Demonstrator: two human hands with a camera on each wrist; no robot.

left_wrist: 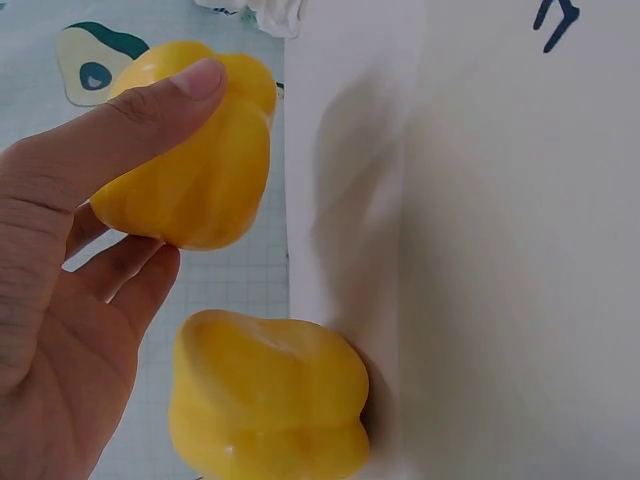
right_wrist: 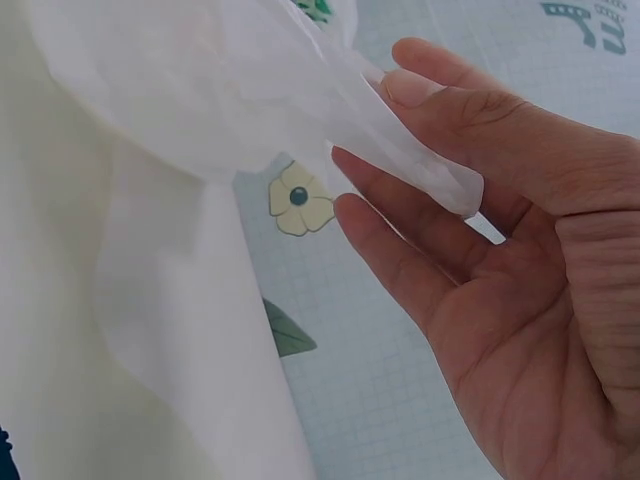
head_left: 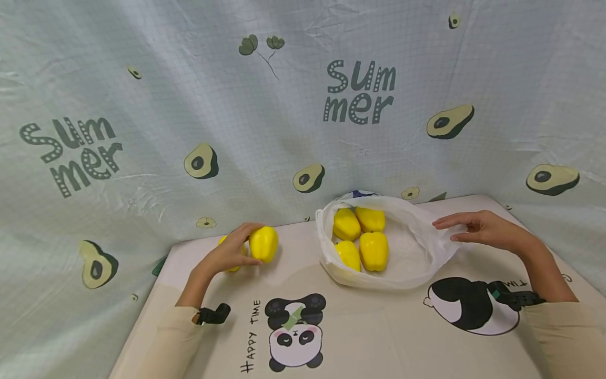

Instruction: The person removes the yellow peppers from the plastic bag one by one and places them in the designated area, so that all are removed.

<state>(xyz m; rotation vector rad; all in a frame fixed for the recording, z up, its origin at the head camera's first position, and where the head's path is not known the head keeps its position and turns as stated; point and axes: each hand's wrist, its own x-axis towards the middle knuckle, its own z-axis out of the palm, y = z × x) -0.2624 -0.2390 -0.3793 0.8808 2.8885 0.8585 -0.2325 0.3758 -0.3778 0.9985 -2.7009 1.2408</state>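
Between its thumb and fingers, my left hand (head_left: 228, 253) grips a yellow bell pepper (head_left: 265, 244), which looks raised off the table in the left wrist view. Another yellow bell pepper (left_wrist: 270, 400) lies on the table just beside it, mostly covered by the hand in the head view. To the right, a white plastic bag (head_left: 442, 247) lies with its mouth spread wide. Several yellow bell peppers (head_left: 374, 251) sit inside, toward its left side. My right hand (head_left: 494, 231) pinches the bag's right edge between thumb and fingers, as the right wrist view shows.
A pale tablecloth (head_left: 369, 337) printed with pandas covers the table. Behind the table's far edge hangs a light curtain (head_left: 265, 116) with avocado and lettering prints, close behind the bag. Each wrist wears a small black camera mount (head_left: 215, 314).
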